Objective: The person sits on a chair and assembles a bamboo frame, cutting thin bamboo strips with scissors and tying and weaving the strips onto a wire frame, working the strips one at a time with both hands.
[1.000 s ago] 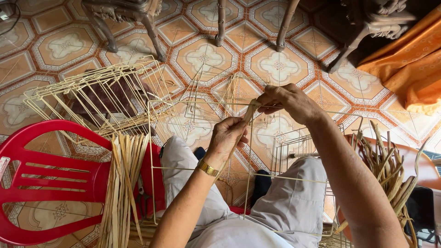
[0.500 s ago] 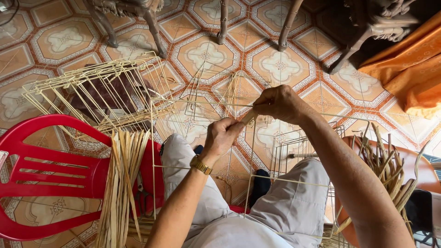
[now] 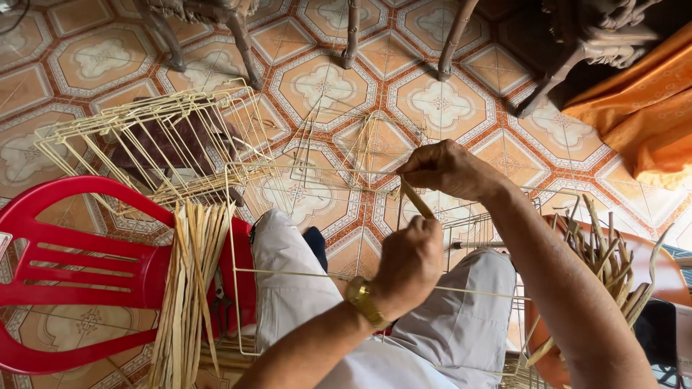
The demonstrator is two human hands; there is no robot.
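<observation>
Straw-coloured fibre forms the flat strip [image 3: 417, 199] that both hands work. Left hand [image 3: 408, 261] is closed in a fist around the strip's lower end; a gold wristwatch [image 3: 362, 300] sits on that wrist. Right hand [image 3: 445, 168] is closed above and slightly beyond the left hand, pinching the strip's upper end between fingers and thumb. The strip runs diagonally between the two hands and lies against a pale wire frame [image 3: 303, 216] that rests over the person's lap, just beneath both hands. To the left of the left hand, a bundle of dried strips [image 3: 189, 281] lies across a red plastic chair [image 3: 79, 274]. Beyond that bundle, well apart from the hands, a second wire frame [image 3: 155, 140] stands on the patterned tiled floor [image 3: 94, 61]. To the right of the right forearm, more dried strips [image 3: 613, 252] stick out of an orange container [image 3: 667, 270]. An orange cloth [image 3: 649, 108] lies beyond the right hand.
</observation>
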